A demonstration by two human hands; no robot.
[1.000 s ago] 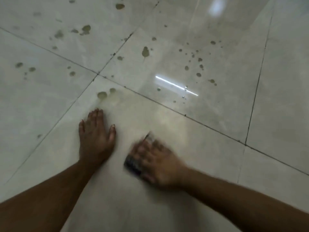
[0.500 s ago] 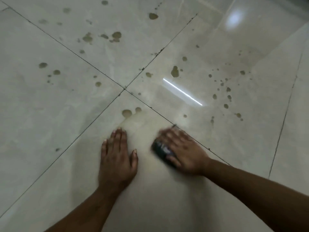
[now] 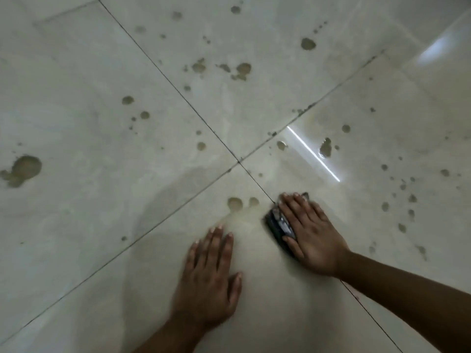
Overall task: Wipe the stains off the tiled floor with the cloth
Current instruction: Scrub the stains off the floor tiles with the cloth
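A small dark folded cloth [image 3: 279, 224] lies on the pale glossy tiled floor [image 3: 89, 200], on a grout line. My right hand [image 3: 309, 231] presses flat on top of it, fingers straight, and the cloth shows at the hand's left edge. My left hand [image 3: 210, 273] rests flat on the floor to the lower left, fingers spread. Two brown stains [image 3: 235, 203] sit just left of the cloth, above my left hand. A smeared damp patch [image 3: 244, 225] lies between the hands.
Several brown spots dot the tiles: a large blotch [image 3: 24, 169] at the far left, a cluster [image 3: 240, 70] up the middle, a patch [image 3: 325, 148] beside a bright light reflection, small specks [image 3: 402, 200] at right. Four tiles meet at a grout cross [image 3: 239, 161].
My right hand has pushed the cloth forward onto the grout line, nearer the two stains. The view has shifted, so both hands sit further right and lower in the frame.
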